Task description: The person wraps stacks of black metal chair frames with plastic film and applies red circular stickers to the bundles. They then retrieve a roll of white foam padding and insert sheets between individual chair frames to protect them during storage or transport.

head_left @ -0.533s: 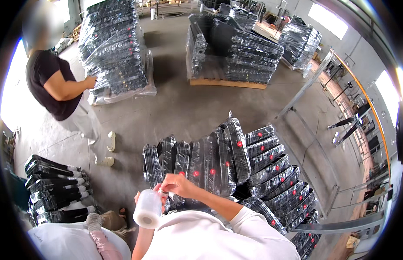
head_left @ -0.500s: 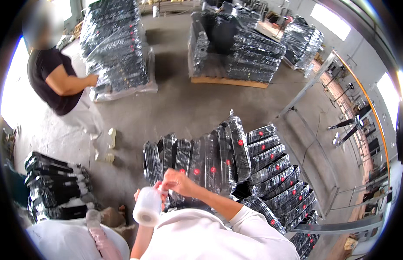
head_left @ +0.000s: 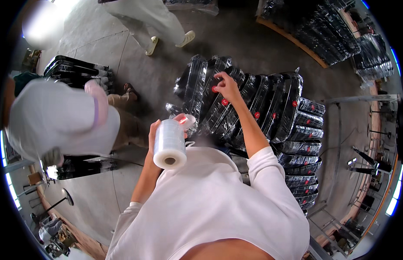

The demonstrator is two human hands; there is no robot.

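The one view, the left of two side-by-side fisheyes, looks steeply down from the wearer's head, the white shirt (head_left: 210,190) filling the near lower middle, the left hand (head_left: 152,135) and right hand (head_left: 228,88) just beyond, the floor (head_left: 156,86) farther off, straight edges bending toward the dark rim
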